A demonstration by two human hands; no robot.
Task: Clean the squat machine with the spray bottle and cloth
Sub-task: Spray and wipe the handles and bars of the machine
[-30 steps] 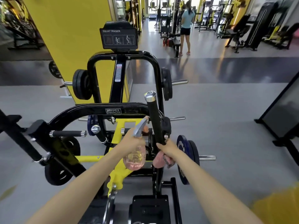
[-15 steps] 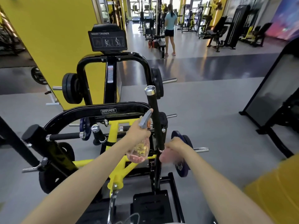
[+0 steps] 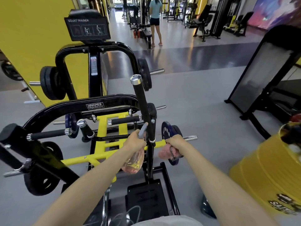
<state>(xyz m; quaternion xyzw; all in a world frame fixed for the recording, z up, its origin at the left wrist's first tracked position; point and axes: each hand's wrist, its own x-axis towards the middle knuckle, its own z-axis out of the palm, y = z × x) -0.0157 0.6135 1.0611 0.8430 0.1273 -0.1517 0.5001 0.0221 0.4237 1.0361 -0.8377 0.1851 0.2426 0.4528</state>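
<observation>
Left hand (image 3: pixel 134 142): centre of frame, fingers curled round the neck of the spray bottle (image 3: pixel 134 163), its grey trigger just beside the black upright post (image 3: pixel 142 108).
Right hand (image 3: pixel 175 143): just right of centre, clenched on the pink cloth (image 3: pixel 165 154), which hangs bunched beneath the fist.
Where the cloth sits: in front of a blue weight plate (image 3: pixel 168 132) and beside the end of the yellow crossbar (image 3: pixel 158 143); whether it touches the bar cannot be told.
Squat machine (image 3: pixel 95 106): fills the left and centre of the frame, black arch above, yellow frame below.
Step in hand: likely wetting and wiping the post and the crossbar beside it.
Doing it well: aim a short burst at the grip, not at the floor; open the cloth out from its bunch so that a flat face meets the tube; wipe along the post from the chrome cap down, then turn to a dry side.
Count, tools: one bottle, one cloth, two hands.
Count, machine: two blue plates in view, four chrome-capped black grips.
Beyond: one yellow drum (image 3: pixel 267 176) at lower right; one person (image 3: pixel 155 17) stands at top centre.
</observation>
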